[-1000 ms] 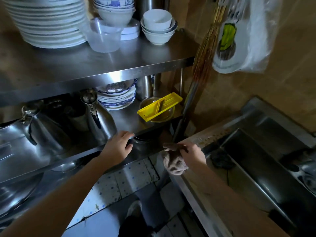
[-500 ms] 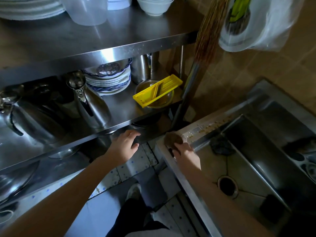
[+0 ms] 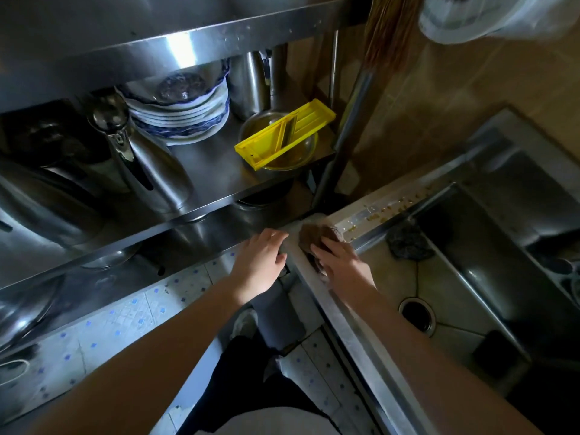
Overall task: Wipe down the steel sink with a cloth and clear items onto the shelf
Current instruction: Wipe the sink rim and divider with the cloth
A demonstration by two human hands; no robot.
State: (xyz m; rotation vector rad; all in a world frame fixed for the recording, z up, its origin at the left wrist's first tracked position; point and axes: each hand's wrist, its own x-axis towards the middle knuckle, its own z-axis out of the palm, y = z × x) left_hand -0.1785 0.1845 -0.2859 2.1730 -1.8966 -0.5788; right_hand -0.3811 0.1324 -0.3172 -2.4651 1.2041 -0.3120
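Note:
A steel sink (image 3: 354,334) fills the right of the view, with a round drain (image 3: 416,313) in its near basin. On its near left corner lies a brown cloth (image 3: 315,238). My right hand (image 3: 340,265) presses down on the cloth with its fingers laid over it. My left hand (image 3: 260,265) hangs just left of that corner, fingers relaxed, holding nothing, fingertips close to the sink's edge. Crumbs (image 3: 381,213) are scattered along the sink's far rim. The steel shelf (image 3: 216,171) stands to the left.
The shelf carries a yellow slicer (image 3: 284,133) over a metal bowl, stacked blue-patterned plates (image 3: 185,111) and steel kettles (image 3: 141,161). A broom handle (image 3: 345,139) leans between shelf and sink. A dark scrubber (image 3: 408,244) lies in the basin. Tiled floor below.
My right hand brought the cloth from beyond the sink's corner onto the rim and now presses it there. My left hand left the shelf edge and came close to the sink corner.

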